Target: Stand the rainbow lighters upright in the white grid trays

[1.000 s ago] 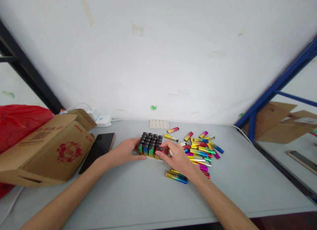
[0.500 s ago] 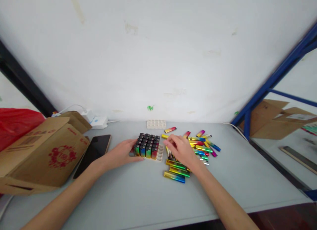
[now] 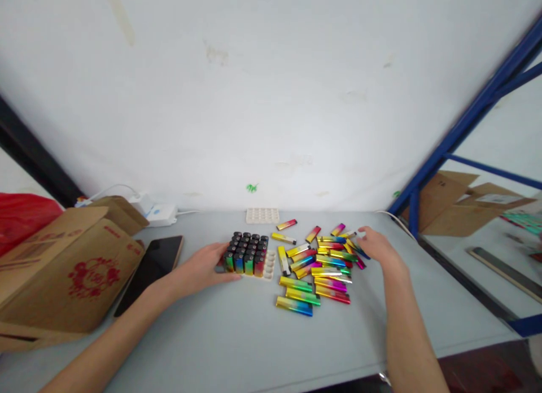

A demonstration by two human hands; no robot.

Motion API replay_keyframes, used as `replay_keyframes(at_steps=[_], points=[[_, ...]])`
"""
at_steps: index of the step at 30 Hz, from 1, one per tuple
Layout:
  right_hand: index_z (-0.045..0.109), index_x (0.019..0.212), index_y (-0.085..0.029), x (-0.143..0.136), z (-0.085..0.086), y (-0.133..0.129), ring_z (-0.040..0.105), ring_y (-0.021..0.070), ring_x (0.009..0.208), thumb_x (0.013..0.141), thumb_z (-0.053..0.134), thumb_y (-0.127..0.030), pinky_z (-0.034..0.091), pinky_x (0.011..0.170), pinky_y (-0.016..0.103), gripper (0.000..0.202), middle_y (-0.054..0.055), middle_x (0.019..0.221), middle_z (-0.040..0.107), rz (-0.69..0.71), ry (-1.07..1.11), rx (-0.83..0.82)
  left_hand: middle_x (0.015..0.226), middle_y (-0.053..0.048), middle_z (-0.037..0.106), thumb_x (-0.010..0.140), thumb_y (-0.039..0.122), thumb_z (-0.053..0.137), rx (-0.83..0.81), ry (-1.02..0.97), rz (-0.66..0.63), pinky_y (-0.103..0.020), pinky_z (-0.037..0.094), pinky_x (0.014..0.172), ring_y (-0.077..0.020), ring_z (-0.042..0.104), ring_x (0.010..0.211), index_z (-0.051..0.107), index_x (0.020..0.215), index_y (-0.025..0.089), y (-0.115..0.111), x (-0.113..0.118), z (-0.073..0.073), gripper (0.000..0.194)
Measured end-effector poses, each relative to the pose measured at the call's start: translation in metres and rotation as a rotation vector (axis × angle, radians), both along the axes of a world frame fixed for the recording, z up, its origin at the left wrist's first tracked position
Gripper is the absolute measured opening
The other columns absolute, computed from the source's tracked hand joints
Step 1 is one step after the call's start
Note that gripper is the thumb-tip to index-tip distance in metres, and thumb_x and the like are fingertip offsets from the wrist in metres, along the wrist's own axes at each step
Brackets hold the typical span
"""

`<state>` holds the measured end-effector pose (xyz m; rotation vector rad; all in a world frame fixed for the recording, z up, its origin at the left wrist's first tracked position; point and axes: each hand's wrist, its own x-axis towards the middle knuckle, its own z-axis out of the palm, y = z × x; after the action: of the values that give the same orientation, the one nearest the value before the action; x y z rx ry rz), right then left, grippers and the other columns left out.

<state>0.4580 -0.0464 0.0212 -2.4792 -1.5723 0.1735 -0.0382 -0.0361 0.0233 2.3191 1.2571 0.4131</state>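
Observation:
Upright lighters with black tops (image 3: 248, 247) stand packed in rows in a white tray (image 3: 268, 265), whose right-hand column of holes shows bare. My left hand (image 3: 206, 267) is wrapped around the left side of this tray and its lighters, thumb along the front. To the right lies a loose pile of shiny lighters (image 3: 332, 261) in yellow, red, green, blue and purple. My right hand (image 3: 376, 247) is at the pile's right edge, its fingers apart beside a blue lighter (image 3: 359, 249). Whether they touch it I cannot tell.
A second white tray (image 3: 262, 215) lies against the wall. On the left are a black phone (image 3: 150, 271), a cardboard box (image 3: 71, 269), a red bag (image 3: 25, 221) and a white power strip (image 3: 163, 213). A blue metal frame (image 3: 444, 150) rises on the right.
My right hand has moved right, from beside the tray across the pile to its far edge, uncovering lighters beneath. My left hand stays on the tray. The view has shifted slightly.

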Motion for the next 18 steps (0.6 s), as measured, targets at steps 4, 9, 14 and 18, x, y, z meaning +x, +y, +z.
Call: replay_keyframes(at_steps=[4, 9, 14, 18], points=[[0.079, 0.109, -0.02, 0.015, 0.004, -0.007, 0.077, 0.0248, 0.087, 0.082, 0.08, -0.023, 0.052, 0.069, 0.028, 0.028, 0.009, 0.097, 0.082, 0.066, 0.102, -0.065, 0.128, -0.014, 0.078, 0.082, 0.059, 0.082, -0.006, 0.019, 0.01, -0.045, 0.057, 0.107, -0.0354, 0.074, 0.115, 0.073, 0.127, 0.018, 0.002, -0.002, -0.004, 0.061], [0.078, 0.08, -0.02, 0.011, 0.011, -0.006, 0.077, 0.027, 0.088, 0.089, 0.073, -0.024, 0.05, 0.074, 0.031, 0.012, 0.01, 0.083, 0.08, 0.02, 0.0, -0.058, 0.13, -0.011, 0.078, 0.084, 0.056, 0.08, -0.002, -0.003, 0.008, -0.044, 0.057, 0.106, -0.0342, 0.072, 0.115, 0.072, 0.128, 0.02, 0.002, -0.004, -0.005, 0.058], [0.08, 0.104, -0.015, -0.011, 0.019, 0.003, 0.077, 0.0295, 0.086, 0.096, 0.065, -0.037, 0.053, 0.08, 0.037, 0.027, 0.014, 0.09, 0.081, 0.013, 0.145, 0.38, 0.123, -0.01, 0.08, 0.08, 0.056, 0.082, -0.013, -0.027, 0.015, -0.043, 0.059, 0.102, -0.0347, 0.074, 0.109, 0.075, 0.122, 0.021, 0.002, -0.003, -0.005, 0.055], [0.08, 0.106, -0.019, -0.054, 0.016, 0.009, 0.074, 0.0265, 0.084, 0.084, 0.074, -0.064, 0.055, 0.078, 0.037, 0.051, 0.012, 0.101, 0.081, 0.156, 0.549, 0.67, 0.124, -0.009, 0.08, 0.08, 0.056, 0.083, -0.019, -0.026, 0.017, -0.043, 0.06, 0.1, -0.0348, 0.074, 0.109, 0.074, 0.124, 0.023, 0.002, -0.003, -0.004, 0.056]])
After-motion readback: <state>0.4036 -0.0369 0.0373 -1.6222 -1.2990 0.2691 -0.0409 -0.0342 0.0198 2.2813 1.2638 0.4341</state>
